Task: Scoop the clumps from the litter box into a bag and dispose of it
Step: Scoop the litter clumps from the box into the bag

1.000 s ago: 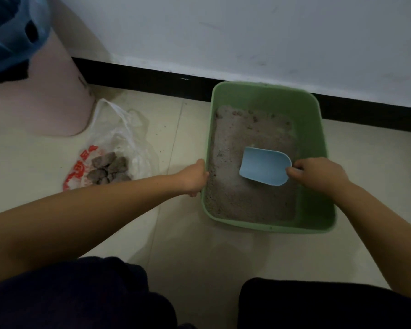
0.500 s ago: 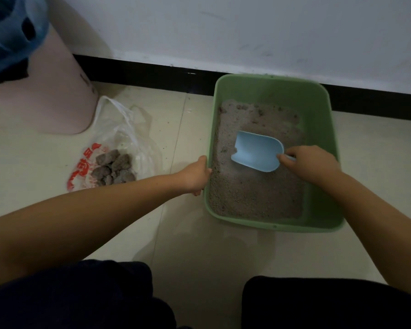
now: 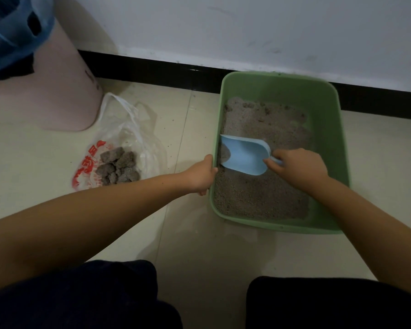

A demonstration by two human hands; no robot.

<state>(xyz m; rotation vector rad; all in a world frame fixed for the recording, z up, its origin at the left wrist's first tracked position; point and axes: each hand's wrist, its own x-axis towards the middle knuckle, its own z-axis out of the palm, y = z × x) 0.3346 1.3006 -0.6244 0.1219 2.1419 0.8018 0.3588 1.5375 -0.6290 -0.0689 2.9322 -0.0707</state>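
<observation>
- Green litter box (image 3: 330,110) on the tiled floor (image 3: 199,245), far edge near the black skirting (image 3: 152,67) of the white wall.
- Left hand (image 3: 201,175) closed over the left rim of the box, thumb on top of the edge, probably to keep the box from sliding.
- Right hand (image 3: 299,166) closed around the short handle of the light blue scoop (image 3: 243,155); handle almost fully covered by the fingers.
- Scoop mouth pointed at the left wall of the box, tip touching or nearly touching that wall, a small amount of grey litter (image 3: 259,198) visible inside the mouth.
- Not possible to tell whether a real clump sits in the scoop or only loose grains.
- Thin plastic bag with red print (image 3: 90,162) flat on the floor left of the box, near but apart from it, with several grey clumps (image 3: 118,167) already on it.
- Pink bin (image 3: 64,91) with a blue liner behind the bag, at the far left.
- Step in hand, by judgement: still the scooping, middle of the task, bag not yet tied or thrown away.
- Next move likely to call for a level lift over the left rim, past the left hand, then a tip above the bag; risk of grains spilled on the floor between box and bag.
</observation>
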